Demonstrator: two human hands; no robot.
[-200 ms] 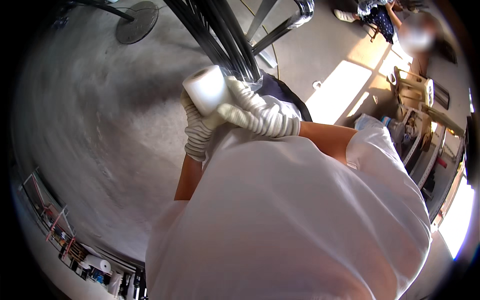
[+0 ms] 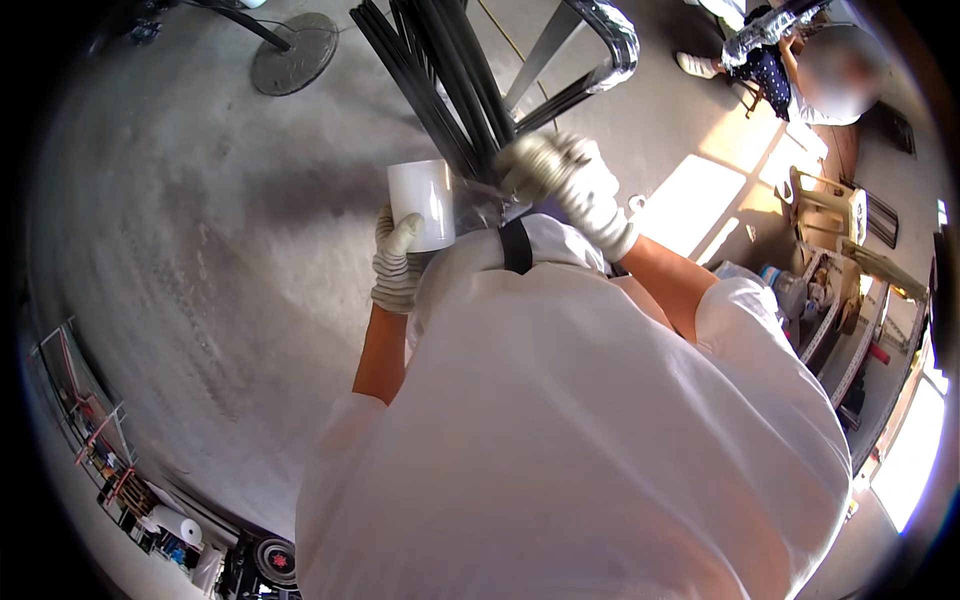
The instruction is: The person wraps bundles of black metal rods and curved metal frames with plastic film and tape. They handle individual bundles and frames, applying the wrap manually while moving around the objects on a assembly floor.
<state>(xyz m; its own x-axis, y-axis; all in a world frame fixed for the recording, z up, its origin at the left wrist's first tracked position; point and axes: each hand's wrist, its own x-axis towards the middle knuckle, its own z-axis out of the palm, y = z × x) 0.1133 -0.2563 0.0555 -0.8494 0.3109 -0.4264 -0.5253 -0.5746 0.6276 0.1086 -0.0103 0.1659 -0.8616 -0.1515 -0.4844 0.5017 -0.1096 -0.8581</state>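
My left hand [image 2: 394,255], in a striped knit glove, grips a white roll of clear plastic film [image 2: 421,205] from its left and lower side. A crinkled, see-through sheet of film [image 2: 480,206] stretches from the roll toward the lower ends of a bundle of black metal bars [image 2: 450,85]. Up by those bars is my right hand [image 2: 570,180], gloved alike. Its fingers are curled closed and smeared by motion, so what they hold is hidden. The film passes just below this hand.
A round metal base with a pole [image 2: 294,55] stands on the concrete floor at far left. A film-wrapped bent frame [image 2: 600,50] is beyond the bars. At far right sits another person [image 2: 765,75], near a wooden stool [image 2: 830,205] and a shelf [image 2: 850,340] of goods.
My right hand has left the roll and moved up and right to the bars. The roll has tipped more upright and shifted slightly right and down, with film now showing beside it.
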